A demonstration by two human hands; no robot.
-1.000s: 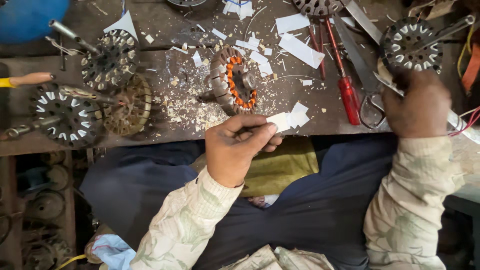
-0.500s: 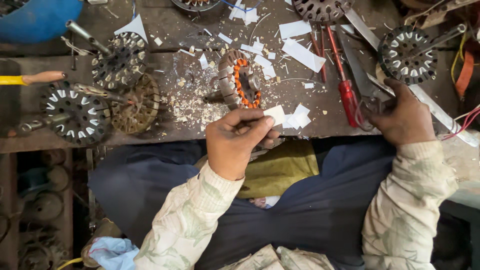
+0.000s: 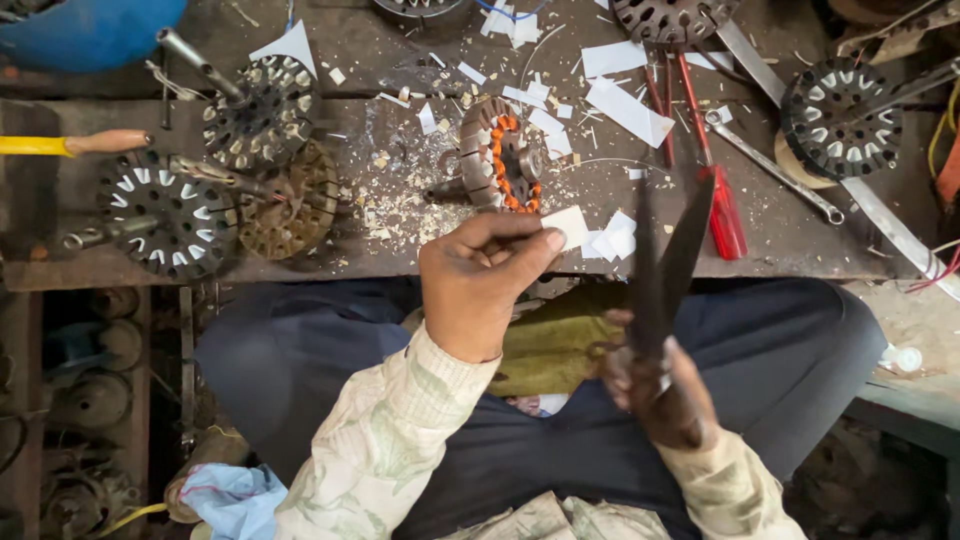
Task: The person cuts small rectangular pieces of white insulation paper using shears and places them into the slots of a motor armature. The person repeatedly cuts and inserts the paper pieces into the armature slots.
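Left hand (image 3: 485,285): your grip is pinched closed on a small white paper slip (image 3: 568,225), thumb and fingertips at its left end — it is held just above the tabletop (image 3: 420,245) edge.
Right hand (image 3: 655,385): wrapped closed round dark scissors (image 3: 665,270), blades parted, tips up and away from you.
Relation: the slip lies left of the blades and a little beyond them, long axis roughly left-right; your right hand is nearer the scissors' cut.
Materials: thin stiff paper, dull steel, worn gritty wood.
Nearby: wound stator with orange windings (image 3: 503,155), white offcuts (image 3: 612,238), red screwdriver (image 3: 722,205).
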